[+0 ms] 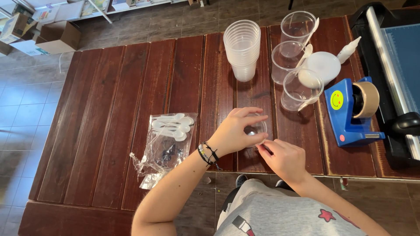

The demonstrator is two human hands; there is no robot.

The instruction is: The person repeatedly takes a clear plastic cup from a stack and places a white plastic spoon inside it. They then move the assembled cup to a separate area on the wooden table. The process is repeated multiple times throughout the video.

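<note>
Both hands had a grip on the same small clear plastic cup [257,129]: the left hand [236,131] was curled over its top and far side, fingers closed around the rim, while the right hand [282,157] pinched at its near edge with thumb and fingertips narrowed together. The cup stood near the front edge of the surface, between the two hands, a bit right of centre.

Going by size from there: the surface [109,131] itself was a dark red-brown slatted wooden thing, and along its right end lay a black paper trimmer [393,65] with a blue-grey bed. Just left of that stood a blue tape dispenser [350,113] holding a roll of brown tape, with a yellow smiley sticker on its side. At the back stood a tall stack of clear cups [242,48], and right of it three single clear cups [299,61] in a row running front to back, each with a white spoon leaning in it. A white round lid or dish [323,65] lay beside them, touching or nearly touching the nearest cup, with a small white bottle [348,49] just behind it.

Left of the hands lay a crinkled clear bag of white plastic spoons [168,135]. The left wrist had dark bracelets [208,154].
</note>
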